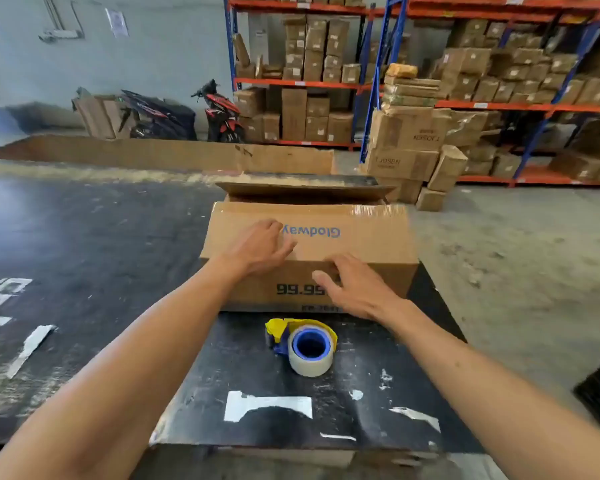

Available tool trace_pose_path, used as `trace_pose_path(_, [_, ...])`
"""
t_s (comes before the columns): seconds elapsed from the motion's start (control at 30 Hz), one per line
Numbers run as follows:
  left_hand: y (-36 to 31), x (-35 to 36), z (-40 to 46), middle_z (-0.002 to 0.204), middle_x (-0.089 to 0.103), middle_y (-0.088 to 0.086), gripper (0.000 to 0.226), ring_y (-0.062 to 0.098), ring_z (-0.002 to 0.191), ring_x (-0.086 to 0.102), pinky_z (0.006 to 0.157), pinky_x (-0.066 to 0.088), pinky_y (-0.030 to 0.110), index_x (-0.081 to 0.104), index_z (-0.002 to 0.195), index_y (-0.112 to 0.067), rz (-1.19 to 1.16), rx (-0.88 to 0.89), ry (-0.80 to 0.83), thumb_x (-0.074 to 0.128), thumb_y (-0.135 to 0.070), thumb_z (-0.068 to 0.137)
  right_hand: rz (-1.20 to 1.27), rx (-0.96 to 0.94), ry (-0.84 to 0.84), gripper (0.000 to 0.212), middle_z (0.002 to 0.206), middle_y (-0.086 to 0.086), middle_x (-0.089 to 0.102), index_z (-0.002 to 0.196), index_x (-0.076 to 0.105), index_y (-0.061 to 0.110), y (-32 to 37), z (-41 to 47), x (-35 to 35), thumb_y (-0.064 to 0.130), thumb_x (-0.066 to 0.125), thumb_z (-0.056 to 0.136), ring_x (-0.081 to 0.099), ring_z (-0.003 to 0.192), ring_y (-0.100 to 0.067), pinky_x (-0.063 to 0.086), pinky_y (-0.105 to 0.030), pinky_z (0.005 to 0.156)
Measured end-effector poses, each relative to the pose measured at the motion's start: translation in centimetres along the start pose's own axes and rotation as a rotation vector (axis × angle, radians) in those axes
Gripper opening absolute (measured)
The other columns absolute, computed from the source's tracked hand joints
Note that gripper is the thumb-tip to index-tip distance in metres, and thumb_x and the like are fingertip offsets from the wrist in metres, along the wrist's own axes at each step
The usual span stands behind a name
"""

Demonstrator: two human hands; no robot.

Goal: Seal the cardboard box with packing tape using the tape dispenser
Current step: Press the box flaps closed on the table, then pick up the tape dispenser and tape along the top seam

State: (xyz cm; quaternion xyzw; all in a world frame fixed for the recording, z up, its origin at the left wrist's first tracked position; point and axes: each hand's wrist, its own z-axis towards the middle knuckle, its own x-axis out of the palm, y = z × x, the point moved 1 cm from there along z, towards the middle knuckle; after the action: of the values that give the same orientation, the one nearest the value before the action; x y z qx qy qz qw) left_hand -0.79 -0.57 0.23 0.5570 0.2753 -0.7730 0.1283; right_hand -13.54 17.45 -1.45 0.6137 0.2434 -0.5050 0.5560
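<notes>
I saw both hands on the box (361, 233): left hand (260, 249) flat on its top, right hand (355, 289) at the near top edge. The dispenser (303, 344) lay on the black counter (118, 244) just before the box, far flap open.

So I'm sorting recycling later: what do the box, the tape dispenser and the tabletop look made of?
Box: brown corrugated cardboard, matte, with a glossy clear-tape strip along its far top edge. Dispenser: seemingly yellow and blue plastic, holding a translucent tape roll on a blue core. Tabletop: dark and scuffed, with white tape scraps; material unclear.
</notes>
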Motion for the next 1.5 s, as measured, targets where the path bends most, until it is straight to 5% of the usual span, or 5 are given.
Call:
trace_pose_path(0.33, [3.7, 5.0, -1.0, 0.159, 0.031, 0.019, 0.061, 0.033, 0.148, 0.025, 0.122, 0.014, 0.040, 0.035, 0.149, -0.001, 0.052, 0.152, 0.020, 0.045, -0.039, 0.103, -0.105, 0.269, 0.280, 0.069, 0.145, -0.012, 0.042, 0.150, 0.031, 0.012, -1.4, -2.2, 11.8, 0.039, 0.061, 0.094, 0.043, 0.131, -0.032, 0.045, -0.045, 0.101])
trace_pose_path(0.63, [4.3, 5.1, -0.3, 0.158, 0.034, 0.017, 0.055, 0.032, 0.147, 0.026, 0.122, 0.017, 0.041, 0.041, 0.145, -0.004, -0.001, 0.173, 0.056, 0.044, -0.039, 0.103, -0.172, 0.434, 0.319, 0.034, 0.115, -0.016, 0.063, 0.124, 0.051, 0.013, -0.9, -1.3, 12.7, 0.017, 0.061, 0.092, 0.061, 0.097, -0.035, 0.051, -0.041, 0.074])
trace_pose_path(0.83, [4.6, 4.8, 0.0, 0.161, 0.026, 0.018, 0.055, 0.034, 0.149, 0.019, 0.122, 0.012, 0.039, 0.034, 0.149, -0.002, 0.016, 0.197, 0.141, 0.042, -0.033, 0.105, 0.242, 0.530, 0.322, 0.016, 0.088, -0.004, 0.060, 0.089, 0.053, 0.017, -0.4, -1.6, 8.0, 0.022, 0.066, 0.081, 0.055, 0.073, -0.019, 0.042, -0.031, 0.058])
trace_pose_path(1.07, [4.8, 4.6, 0.3, 0.163, 0.021, 0.016, 0.058, 0.031, 0.151, 0.016, 0.123, 0.012, 0.037, 0.028, 0.153, -0.004, 0.032, 0.194, 0.205, 0.043, -0.032, 0.105, 0.735, 0.487, -0.021, 0.025, 0.081, -0.011, 0.057, 0.095, 0.054, 0.014, 0.7, -0.3, 1.5, -0.001, 0.059, 0.076, 0.053, 0.068, -0.020, 0.045, -0.033, 0.061])
trace_pose_path(1.5, [5.9, -0.3, 3.7, 0.147, 0.051, -0.014, 0.047, 0.018, 0.130, 0.051, 0.111, 0.036, 0.033, 0.058, 0.137, -0.036, -0.055, -0.001, 0.452, 0.052, -0.037, 0.091, 0.590, 0.046, -0.332, 0.047, 0.094, -0.003, 0.060, 0.113, 0.057, 0.031, 1.5, 8.8, -5.7, -0.002, 0.066, 0.080, 0.063, 0.076, -0.012, 0.049, -0.018, 0.062])
